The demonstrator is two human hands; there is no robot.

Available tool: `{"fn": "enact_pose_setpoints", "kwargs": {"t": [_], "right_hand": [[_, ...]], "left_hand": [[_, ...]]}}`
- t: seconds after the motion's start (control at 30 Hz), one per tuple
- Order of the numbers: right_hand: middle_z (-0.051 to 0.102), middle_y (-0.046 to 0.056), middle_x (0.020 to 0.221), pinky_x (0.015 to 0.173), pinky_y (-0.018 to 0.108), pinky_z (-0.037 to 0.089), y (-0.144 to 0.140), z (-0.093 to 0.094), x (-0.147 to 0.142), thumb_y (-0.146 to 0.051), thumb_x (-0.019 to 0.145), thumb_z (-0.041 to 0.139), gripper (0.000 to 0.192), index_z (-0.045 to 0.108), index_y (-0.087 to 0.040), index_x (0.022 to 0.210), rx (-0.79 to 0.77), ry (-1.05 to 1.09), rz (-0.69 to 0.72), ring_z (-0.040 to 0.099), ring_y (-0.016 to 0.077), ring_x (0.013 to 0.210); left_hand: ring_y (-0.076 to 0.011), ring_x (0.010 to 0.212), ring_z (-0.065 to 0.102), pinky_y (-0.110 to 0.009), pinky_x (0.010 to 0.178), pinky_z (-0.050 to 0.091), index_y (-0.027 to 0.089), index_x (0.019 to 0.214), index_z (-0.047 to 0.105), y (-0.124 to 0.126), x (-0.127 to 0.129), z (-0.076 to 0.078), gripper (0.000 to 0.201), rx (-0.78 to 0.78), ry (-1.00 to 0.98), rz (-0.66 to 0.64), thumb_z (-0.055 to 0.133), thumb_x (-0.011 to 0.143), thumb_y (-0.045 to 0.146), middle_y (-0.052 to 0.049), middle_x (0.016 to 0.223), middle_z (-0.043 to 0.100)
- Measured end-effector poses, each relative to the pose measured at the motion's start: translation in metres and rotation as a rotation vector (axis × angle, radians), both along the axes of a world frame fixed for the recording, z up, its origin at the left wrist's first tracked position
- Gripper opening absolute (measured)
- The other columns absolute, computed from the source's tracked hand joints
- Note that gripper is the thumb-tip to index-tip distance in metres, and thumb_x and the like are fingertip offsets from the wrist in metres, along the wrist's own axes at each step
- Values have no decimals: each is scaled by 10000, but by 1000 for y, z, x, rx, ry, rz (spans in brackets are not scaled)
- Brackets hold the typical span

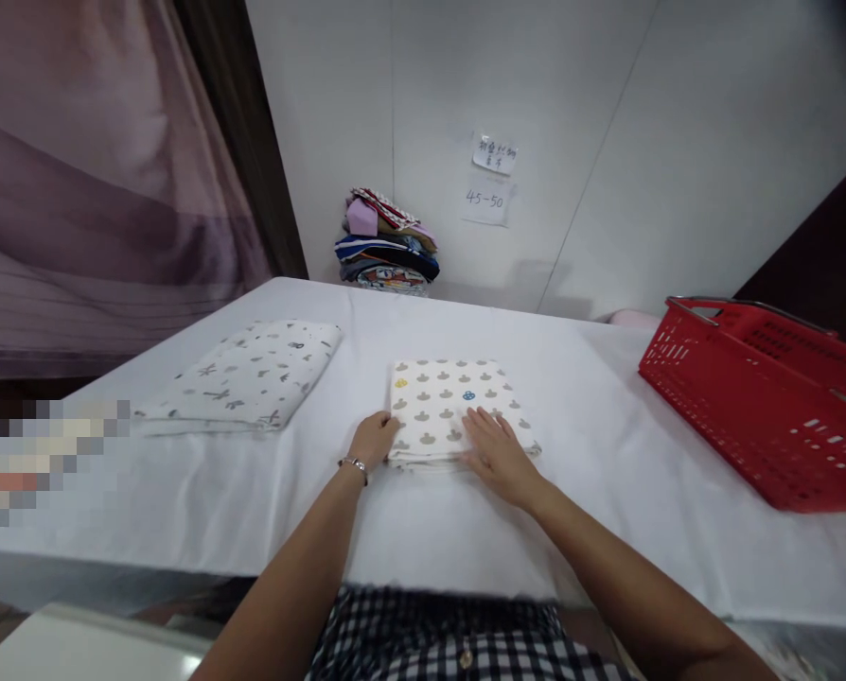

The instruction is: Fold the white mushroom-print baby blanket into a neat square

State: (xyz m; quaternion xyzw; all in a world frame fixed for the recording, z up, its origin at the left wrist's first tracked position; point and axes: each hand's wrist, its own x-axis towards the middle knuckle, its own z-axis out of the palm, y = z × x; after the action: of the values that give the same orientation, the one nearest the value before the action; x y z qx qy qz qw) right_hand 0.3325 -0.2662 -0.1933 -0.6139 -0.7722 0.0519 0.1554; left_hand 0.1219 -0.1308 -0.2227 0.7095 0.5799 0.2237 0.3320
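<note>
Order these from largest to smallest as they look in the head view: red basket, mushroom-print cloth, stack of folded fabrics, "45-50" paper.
1. Red basket, even cut off
2. Mushroom-print cloth
3. Stack of folded fabrics
4. "45-50" paper

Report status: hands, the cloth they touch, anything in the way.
Left hand at left edge of cloth, right hand flat on top. Cloth folded on table. Second cloth left, red basket right, neither touching it.
</note>
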Motion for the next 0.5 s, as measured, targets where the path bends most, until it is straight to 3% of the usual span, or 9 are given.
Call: {"fn": "enact_pose_setpoints", "kwargs": {"t": [0.1, 0.17, 0.3, 0.4, 0.5], "right_hand": [[271, 135, 1463, 1088, 510, 171, 0, -20, 7, -415, 873, 467, 594, 345, -140, 1384, 25, -135, 15, 195, 276, 1362], [237, 132, 1476, 1092, 500, 168, -1, -31, 7, -415, 862, 483, 621, 325, -137, 1394, 72, -183, 34, 172, 274, 1368], [244, 126, 1476, 1088, 499, 175, -1, -40, 7, -422, 864, 476, 619, 323, -146, 1396, 127, -198, 29, 185, 276, 1364], [256, 135, 1469, 1086, 501, 178, 0, -39, 7, -413, 861, 484, 615, 334, -137, 1390, 147, -190, 37, 197, 279, 1360], [290, 140, 1455, 1085, 494, 193, -4, -36, 7, -399, 859, 495, 594, 360, -137, 1375, 157, -161, 34, 229, 272, 1351]], "left_hand": [[-187, 772, 590, -275, 684, 417, 175, 899, 606, -1, -2, 6, 253, 11, 75, 12, 426, 790, 316, -37, 798, 658], [-221, 876, 598, -319, 760, 436, 163, 1092, 562, -1, -1, 14, 356, 46, 153, 20, 443, 791, 309, -72, 950, 664], [-249, 1149, 491, -369, 938, 405, 135, 1252, 465, -3, 11, 27, 481, 335, 194, -3, 450, 812, 329, -128, 1275, 518], [-250, 1297, 336, -390, 1054, 309, 134, 1263, 467, -7, 25, 21, 492, 511, 196, -146, 444, 833, 371, -124, 1385, 412], [-259, 1338, 267, -423, 1074, 288, 142, 1270, 474, -9, 34, 2, 475, 443, 219, -231, 398, 859, 366, -112, 1419, 372]]}}
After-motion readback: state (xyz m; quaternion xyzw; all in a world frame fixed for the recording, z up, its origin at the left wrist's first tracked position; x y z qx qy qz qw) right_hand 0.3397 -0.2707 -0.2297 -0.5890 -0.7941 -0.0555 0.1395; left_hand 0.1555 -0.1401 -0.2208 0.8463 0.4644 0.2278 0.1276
